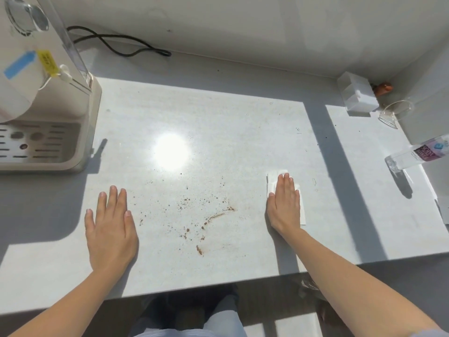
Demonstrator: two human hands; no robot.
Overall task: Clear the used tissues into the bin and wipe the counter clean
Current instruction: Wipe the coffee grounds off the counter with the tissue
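Observation:
The white counter (218, 132) carries brown crumbs and a smeared brown stain (206, 220) near its front middle. My right hand (285, 203) lies flat with straight fingers on a folded white tissue (275, 177), right of the stain. My left hand (110, 224) rests flat and spread on the bare counter, left of the stain, holding nothing. No bin can be made out with certainty.
A beige drinks machine (46, 105) with a drip tray stands at the far left, its black cord (121, 45) along the back wall. At the right are a white box (357, 96), a tipped clear glass (396, 113) and a lying plastic bottle (418, 152).

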